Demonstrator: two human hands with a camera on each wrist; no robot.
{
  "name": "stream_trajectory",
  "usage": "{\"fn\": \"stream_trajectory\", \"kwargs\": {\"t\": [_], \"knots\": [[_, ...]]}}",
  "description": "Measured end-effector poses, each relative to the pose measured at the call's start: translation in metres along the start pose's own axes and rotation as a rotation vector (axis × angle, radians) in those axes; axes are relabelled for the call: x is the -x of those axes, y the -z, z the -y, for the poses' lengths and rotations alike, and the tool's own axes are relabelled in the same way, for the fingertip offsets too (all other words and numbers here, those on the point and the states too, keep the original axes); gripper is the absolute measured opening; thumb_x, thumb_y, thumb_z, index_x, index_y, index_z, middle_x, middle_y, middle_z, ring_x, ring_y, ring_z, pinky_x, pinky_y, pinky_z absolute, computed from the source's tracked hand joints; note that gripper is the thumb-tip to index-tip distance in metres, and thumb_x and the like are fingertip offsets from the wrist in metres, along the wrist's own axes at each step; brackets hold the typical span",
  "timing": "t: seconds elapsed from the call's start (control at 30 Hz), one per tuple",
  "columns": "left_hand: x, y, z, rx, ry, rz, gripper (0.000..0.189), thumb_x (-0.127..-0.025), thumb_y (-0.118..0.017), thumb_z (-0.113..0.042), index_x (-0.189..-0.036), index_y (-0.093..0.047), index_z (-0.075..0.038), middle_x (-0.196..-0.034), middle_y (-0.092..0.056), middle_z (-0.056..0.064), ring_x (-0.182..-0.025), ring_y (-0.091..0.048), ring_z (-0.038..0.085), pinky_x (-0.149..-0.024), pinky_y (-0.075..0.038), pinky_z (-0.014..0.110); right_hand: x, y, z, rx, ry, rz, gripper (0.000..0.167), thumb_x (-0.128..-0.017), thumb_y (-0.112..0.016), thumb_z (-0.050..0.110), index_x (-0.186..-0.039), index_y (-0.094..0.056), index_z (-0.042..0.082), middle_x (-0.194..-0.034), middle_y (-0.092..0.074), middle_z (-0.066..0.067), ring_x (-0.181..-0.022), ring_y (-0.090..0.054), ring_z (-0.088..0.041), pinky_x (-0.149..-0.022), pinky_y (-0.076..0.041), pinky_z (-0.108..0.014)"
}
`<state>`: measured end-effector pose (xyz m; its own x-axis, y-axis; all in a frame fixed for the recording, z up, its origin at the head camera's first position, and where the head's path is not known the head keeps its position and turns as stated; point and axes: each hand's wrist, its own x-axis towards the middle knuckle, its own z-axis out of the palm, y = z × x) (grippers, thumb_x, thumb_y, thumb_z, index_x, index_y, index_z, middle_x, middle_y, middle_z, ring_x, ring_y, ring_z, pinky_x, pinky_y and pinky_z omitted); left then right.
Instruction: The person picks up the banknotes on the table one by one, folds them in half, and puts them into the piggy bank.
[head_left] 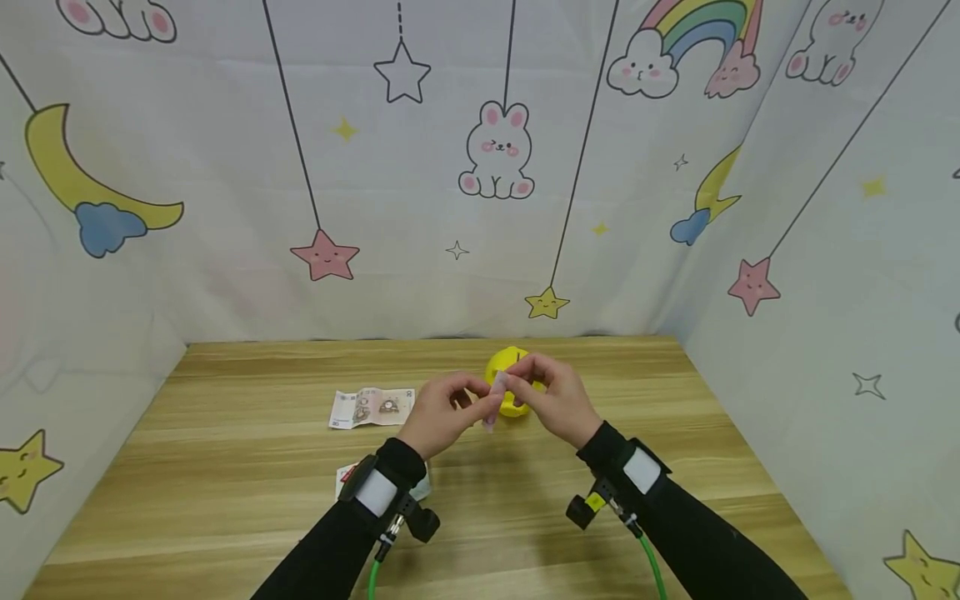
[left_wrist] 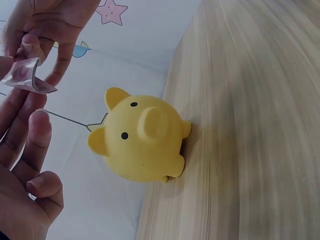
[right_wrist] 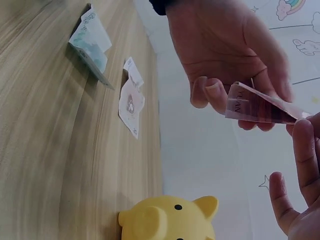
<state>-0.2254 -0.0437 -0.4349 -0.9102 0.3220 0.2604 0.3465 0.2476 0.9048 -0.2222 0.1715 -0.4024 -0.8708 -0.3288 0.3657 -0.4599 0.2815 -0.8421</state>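
Observation:
Both hands meet over the table around a pinkish folded banknote [head_left: 495,402]. The left hand [head_left: 442,414] pinches its lower part between thumb and fingers. At its upper end the right hand [head_left: 557,402] pinches it too. In the right wrist view the banknote [right_wrist: 252,106] is folded lengthwise into a narrow strip with open edges. Directly behind the hands, partly covered by them in the head view, stands a yellow piggy bank [head_left: 502,362]. The left wrist view shows the piggy bank [left_wrist: 142,142] upright on its feet, snout toward the camera, below and apart from the note.
An unfolded, creased banknote [head_left: 372,408] lies flat left of the piggy bank. Nearer the person, partly behind the left wrist, are more notes, among them a greenish folded banknote [right_wrist: 94,42]. The wooden table [head_left: 225,467] ends at patterned cloth walls [head_left: 420,283].

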Motion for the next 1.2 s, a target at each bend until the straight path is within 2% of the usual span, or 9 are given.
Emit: {"fn": "stream_trajectory", "kwargs": {"t": [0.17,0.4,0.63,0.77,1.07,1.2], "knots": [[-0.0007,0.001,-0.0008,0.019,0.003,0.024,0.013,-0.101,-0.077,-0.028,-0.1,-0.08,-0.015,-0.087,-0.069,-0.003,-0.073,-0.06,0.018,-0.061,-0.046,0.027,-0.0021,0.0017,0.0011,-0.015,-0.009,-0.019,0.005,-0.104,-0.069,0.002,-0.104,-0.071,-0.002,-0.092,-0.07,-0.017,-0.076,-0.064,-0.015,-0.069,-0.058,-0.027],[-0.0015,-0.0009,-0.0022,0.022,0.001,0.038,0.015,-0.103,-0.075,-0.025,-0.098,-0.079,-0.011,-0.082,-0.066,0.0,-0.069,-0.057,0.018,-0.06,-0.045,0.026,-0.0019,0.0029,-0.0019,-0.022,-0.001,-0.028,0.004,-0.103,-0.069,0.002,-0.103,-0.07,-0.002,-0.088,-0.069,-0.01,-0.075,-0.064,-0.015,-0.068,-0.058,-0.028],[-0.0012,0.0008,0.0017,0.016,-0.009,0.07,0.012,-0.101,-0.078,-0.026,-0.103,-0.082,-0.015,-0.096,-0.073,-0.002,-0.073,-0.059,0.018,-0.061,-0.046,0.026,-0.0025,0.0056,-0.0025,-0.014,0.005,-0.029,0.005,-0.103,-0.069,0.002,-0.103,-0.069,-0.003,-0.089,-0.068,-0.012,-0.075,-0.063,-0.016,-0.069,-0.057,-0.027],[-0.0004,0.0018,0.0028,-0.01,-0.009,0.083,0.011,-0.1,-0.079,-0.027,-0.103,-0.082,-0.017,-0.096,-0.073,-0.003,-0.075,-0.059,0.019,-0.062,-0.045,0.026,-0.0026,0.0081,-0.0001,-0.005,-0.005,-0.032,0.005,-0.103,-0.069,0.002,-0.104,-0.069,-0.002,-0.09,-0.068,-0.014,-0.075,-0.063,-0.016,-0.069,-0.057,-0.026],[-0.0006,-0.0004,-0.0005,-0.064,-0.031,0.05,0.012,-0.102,-0.076,-0.022,-0.099,-0.079,-0.012,-0.077,-0.063,-0.004,-0.07,-0.053,0.015,-0.06,-0.04,0.025,-0.0029,0.0097,0.0017,0.013,0.047,-0.026,0.01,-0.104,-0.069,0.005,-0.103,-0.069,-0.006,-0.088,-0.068,-0.011,-0.074,-0.063,-0.016,-0.069,-0.057,-0.027],[-0.0008,-0.0002,0.001,-0.07,-0.04,0.046,0.011,-0.101,-0.077,-0.023,-0.099,-0.08,-0.012,-0.081,-0.067,-0.004,-0.072,-0.054,0.015,-0.062,-0.041,0.025,-0.003,0.0102,0.0003,0.004,0.034,-0.03,0.007,-0.104,-0.068,0.004,-0.104,-0.07,-0.004,-0.09,-0.069,-0.01,-0.075,-0.063,-0.017,-0.069,-0.058,-0.028]]}}
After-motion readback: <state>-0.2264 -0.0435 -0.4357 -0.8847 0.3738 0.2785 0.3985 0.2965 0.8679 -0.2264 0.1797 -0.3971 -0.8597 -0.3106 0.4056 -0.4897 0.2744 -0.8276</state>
